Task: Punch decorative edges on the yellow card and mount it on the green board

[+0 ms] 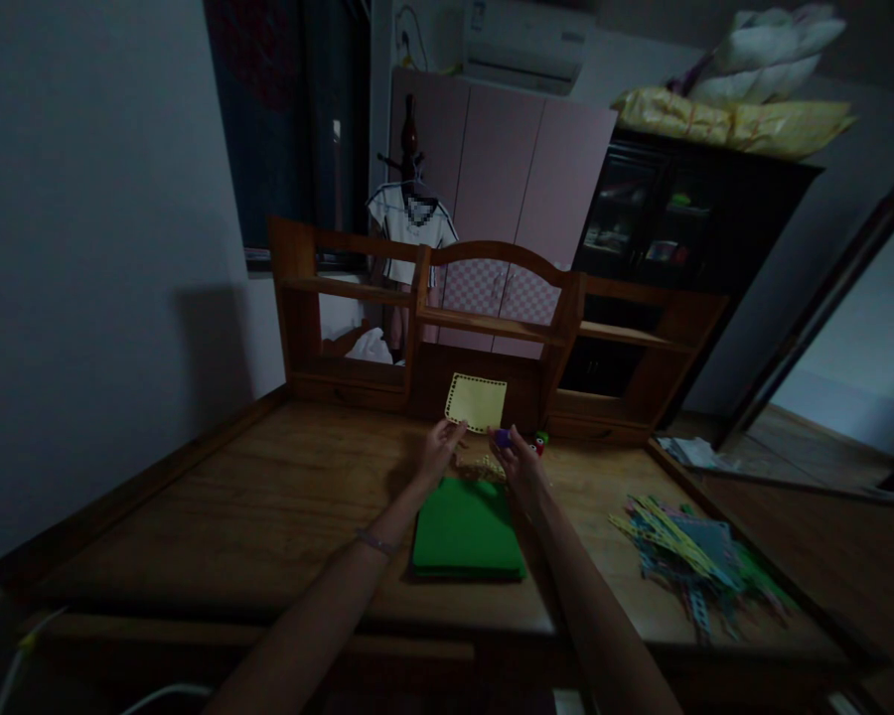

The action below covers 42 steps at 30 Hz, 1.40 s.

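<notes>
A yellow sheet with small dark holes along its edges is held up above the desk. My left hand pinches its lower left corner. At the sheet's lower right is my right hand, closed round a small purple object. Whether the right fingers also touch the sheet is hard to tell. Under my wrists lies a stack of green sheets on the wooden desk. Small beige pieces are heaped just behind the green stack, between my hands.
A small red and green object stands behind my right hand. Coloured perforated strips lie piled on the desk's right side. A wooden shelf unit rises along the back edge.
</notes>
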Tool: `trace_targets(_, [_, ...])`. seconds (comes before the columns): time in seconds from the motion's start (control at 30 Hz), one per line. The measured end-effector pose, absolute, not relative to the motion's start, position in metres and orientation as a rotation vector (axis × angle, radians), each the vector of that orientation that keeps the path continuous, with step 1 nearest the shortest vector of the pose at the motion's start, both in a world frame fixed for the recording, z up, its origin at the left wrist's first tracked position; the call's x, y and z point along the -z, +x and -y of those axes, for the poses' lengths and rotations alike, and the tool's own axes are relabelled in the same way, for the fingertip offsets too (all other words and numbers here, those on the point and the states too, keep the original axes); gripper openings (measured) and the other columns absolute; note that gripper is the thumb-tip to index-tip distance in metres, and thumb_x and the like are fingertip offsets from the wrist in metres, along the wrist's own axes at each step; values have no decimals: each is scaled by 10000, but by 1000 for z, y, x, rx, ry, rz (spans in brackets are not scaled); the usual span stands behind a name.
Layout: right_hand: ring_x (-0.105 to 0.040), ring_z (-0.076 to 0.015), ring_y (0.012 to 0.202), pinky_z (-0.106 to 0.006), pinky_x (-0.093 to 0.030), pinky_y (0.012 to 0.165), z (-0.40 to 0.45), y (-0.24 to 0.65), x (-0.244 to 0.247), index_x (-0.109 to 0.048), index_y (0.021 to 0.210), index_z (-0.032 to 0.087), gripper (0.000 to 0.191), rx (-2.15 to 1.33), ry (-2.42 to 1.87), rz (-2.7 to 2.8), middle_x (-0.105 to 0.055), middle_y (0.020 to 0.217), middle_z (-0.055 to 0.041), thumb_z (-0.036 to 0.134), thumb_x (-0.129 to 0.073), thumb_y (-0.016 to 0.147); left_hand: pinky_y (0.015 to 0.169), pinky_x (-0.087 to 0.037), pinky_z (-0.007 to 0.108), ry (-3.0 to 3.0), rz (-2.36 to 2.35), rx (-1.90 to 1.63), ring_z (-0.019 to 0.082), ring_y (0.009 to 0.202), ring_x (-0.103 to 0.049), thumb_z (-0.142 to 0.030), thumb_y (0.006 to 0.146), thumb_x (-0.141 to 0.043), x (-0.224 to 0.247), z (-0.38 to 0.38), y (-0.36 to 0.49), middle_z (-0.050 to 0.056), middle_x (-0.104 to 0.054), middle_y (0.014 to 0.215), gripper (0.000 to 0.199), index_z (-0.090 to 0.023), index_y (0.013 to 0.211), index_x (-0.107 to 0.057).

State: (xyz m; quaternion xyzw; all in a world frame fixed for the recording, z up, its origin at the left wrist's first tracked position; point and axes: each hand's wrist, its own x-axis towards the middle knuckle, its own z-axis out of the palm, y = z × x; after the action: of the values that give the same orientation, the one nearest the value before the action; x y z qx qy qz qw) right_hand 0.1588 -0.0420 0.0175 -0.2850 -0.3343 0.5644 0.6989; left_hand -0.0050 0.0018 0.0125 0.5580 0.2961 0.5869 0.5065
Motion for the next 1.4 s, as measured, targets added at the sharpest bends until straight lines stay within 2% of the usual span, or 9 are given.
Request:
trace_targets(0.13, [-643,-229,999,-334,-476,967,42,157,-17,-658,874,144,281,-1262,-635,752,-704,946,-85,384,-719,741,355,-356,187,1341,-745,-1295,69,344,-469,-581,758,-565,-15,4,-4,26,-621,596,469,-115,791,-602])
trace_targets(0.37, [-665,-207,887,-321,-509,880,41,155,-16,-670,837,145,280,-1288,-708,834,-703,910,-81,411,-696,754,426,-426,239,1271,-948,-1310,119,376,-521,-548,706,-642,-13,7,0,23,-616,508,406,-142,684,-641])
trace_targets(0.53, [-650,-164,761,-258,-528,699,39,157,-16,-669,901,175,341,-1206,-813,859,-691,912,-63,474,-674,738,556,-500,256,1215,-927,-1407,172,583,-643,-502,696,-668,-11,2,0,63,-693,647,373,-143,799,-679])
trace_targets(0.7, [-579,-126,563,-225,-451,514,41,159,-17,-656,935,182,430,-934,-956,935,-649,730,-21,560,-622,733,472,-475,239,1226,-915,-1285,141,451,-592,-562,715,-609,-13,5,-2,69,-667,575,447,-119,692,-660])
trace_targets(0.77, [-585,-143,578,-236,-442,524,45,158,-17,-647,993,174,471,-739,-1054,1046,-640,702,-19,569,-607,739,479,-477,233,1223,-916,-1297,137,457,-595,-562,720,-603,-12,4,-2,71,-666,577,446,-120,688,-658])
trace_targets(0.9, [-620,-188,737,-283,-469,644,51,156,-16,-563,1165,177,523,-324,-1200,1205,-669,902,-67,524,-593,774,485,-480,231,1207,-921,-1321,135,464,-597,-553,718,-607,-12,3,-1,73,-670,588,438,-118,698,-656])
trace_targets(1.13, [-597,-198,787,-295,-444,723,47,160,-8,-667,904,177,256,-3,-1364,1621,-648,865,-84,376,-511,866,454,-467,233,1146,-949,-1372,135,438,-581,-545,701,-627,-15,2,-3,70,-663,569,431,-116,676,-646])
trace_targets(1.27, [-580,-187,736,-289,-435,699,44,159,-5,-678,783,164,246,44,-1427,1737,-626,815,-92,249,-468,880,453,-472,238,1134,-936,-1373,142,447,-588,-535,698,-633,-15,1,-5,80,-667,577,430,-105,690,-643])
trace_targets(1.4, [-584,-190,761,-287,-443,701,47,154,-4,-675,886,161,206,43,-1356,1746,-629,864,-95,247,-489,872,468,-486,241,1130,-917,-1394,146,471,-600,-522,693,-644,-10,-1,-4,72,-666,588,422,-103,744,-645])
